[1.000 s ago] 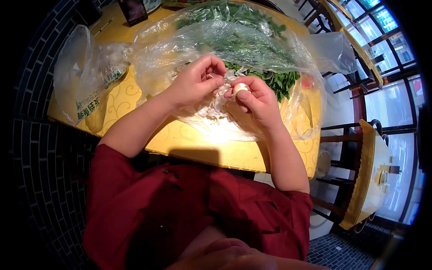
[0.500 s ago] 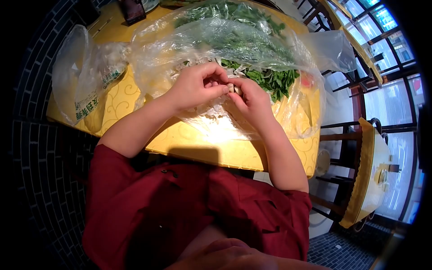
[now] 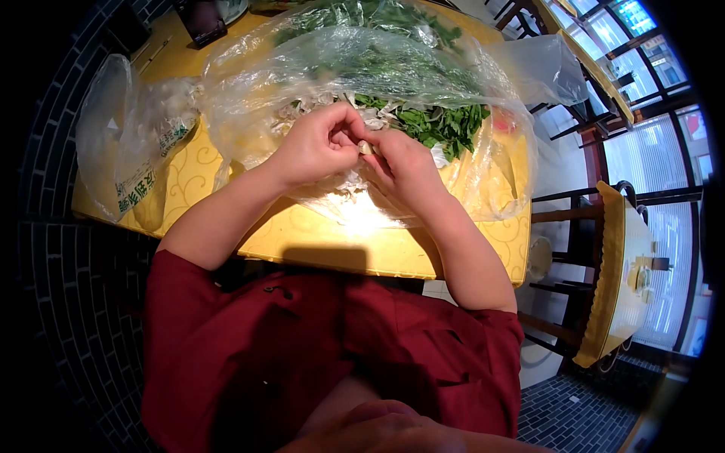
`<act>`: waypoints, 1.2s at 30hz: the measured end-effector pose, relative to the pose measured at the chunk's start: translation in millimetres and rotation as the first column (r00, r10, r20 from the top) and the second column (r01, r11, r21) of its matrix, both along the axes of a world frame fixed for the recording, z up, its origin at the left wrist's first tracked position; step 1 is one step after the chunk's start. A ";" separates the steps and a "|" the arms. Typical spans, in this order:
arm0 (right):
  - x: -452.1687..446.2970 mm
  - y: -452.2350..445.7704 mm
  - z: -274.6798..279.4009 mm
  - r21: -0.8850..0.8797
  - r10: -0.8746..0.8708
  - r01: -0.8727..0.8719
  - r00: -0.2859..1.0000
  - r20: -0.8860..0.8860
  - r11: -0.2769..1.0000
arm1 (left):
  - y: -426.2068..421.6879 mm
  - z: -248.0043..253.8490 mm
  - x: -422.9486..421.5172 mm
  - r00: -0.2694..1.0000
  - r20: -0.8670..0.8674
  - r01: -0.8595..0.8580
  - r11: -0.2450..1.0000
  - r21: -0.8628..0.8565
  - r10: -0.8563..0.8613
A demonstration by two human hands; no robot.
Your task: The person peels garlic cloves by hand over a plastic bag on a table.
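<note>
Between the fingertips of my two hands is a small pale garlic clove point(image 3: 365, 148). My left hand point(image 3: 321, 143) pinches it from the left with thumb and curled fingers. From the other side, my right hand point(image 3: 404, 162) grips it, its fingers closed. Papery white garlic skins point(image 3: 349, 186) lie under and around my hands on a clear plastic bag point(image 3: 495, 192) spread over the table. Just beyond my right hand is a heap of green leaves point(image 3: 445, 124). More greens point(image 3: 370, 60) show through the plastic behind.
A clear bag with green print point(image 3: 136, 185), holding pale bulbs, stands at the left of the yellow table point(image 3: 302, 241). A dark phone point(image 3: 200, 21) and chopsticks point(image 3: 155, 57) are at the back left. Another table point(image 3: 615, 279) and chairs are at the right.
The whole view has shifted slightly, so the table and hands appear a little further left. Both hands stay together on the clove, which shows paler now with slightly changed finger positions.
</note>
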State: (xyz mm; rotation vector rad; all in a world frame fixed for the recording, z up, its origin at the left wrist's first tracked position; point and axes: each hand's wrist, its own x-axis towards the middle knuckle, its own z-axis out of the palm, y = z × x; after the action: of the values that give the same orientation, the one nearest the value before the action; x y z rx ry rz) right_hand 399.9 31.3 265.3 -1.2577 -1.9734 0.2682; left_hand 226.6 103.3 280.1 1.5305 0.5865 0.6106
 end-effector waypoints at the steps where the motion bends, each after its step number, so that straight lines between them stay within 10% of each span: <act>1: -0.1 0.3 -0.7 0.002 0.000 0.000 1.000 -0.011 1.000 | -1.5 1.3 0.3 1.000 -0.004 -0.009 1.000 0.012 0.009; 24: 2.4 -1.0 17.9 -0.477 -0.190 -0.066 0.863 -0.469 0.876 | 0.1 2.3 1.9 0.994 0.103 -0.028 0.998 -0.050 0.033; 36: 5.5 5.3 3.6 -0.430 -0.195 -0.053 0.837 -0.512 0.901 | 0.9 2.1 -0.3 0.992 -0.022 -0.124 0.992 -0.006 0.124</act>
State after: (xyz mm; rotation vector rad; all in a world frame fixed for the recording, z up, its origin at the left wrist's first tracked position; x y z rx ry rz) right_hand 405.4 36.6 268.8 -1.3305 -1.4002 0.9606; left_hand 226.3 104.2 282.2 1.5035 0.7041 0.6865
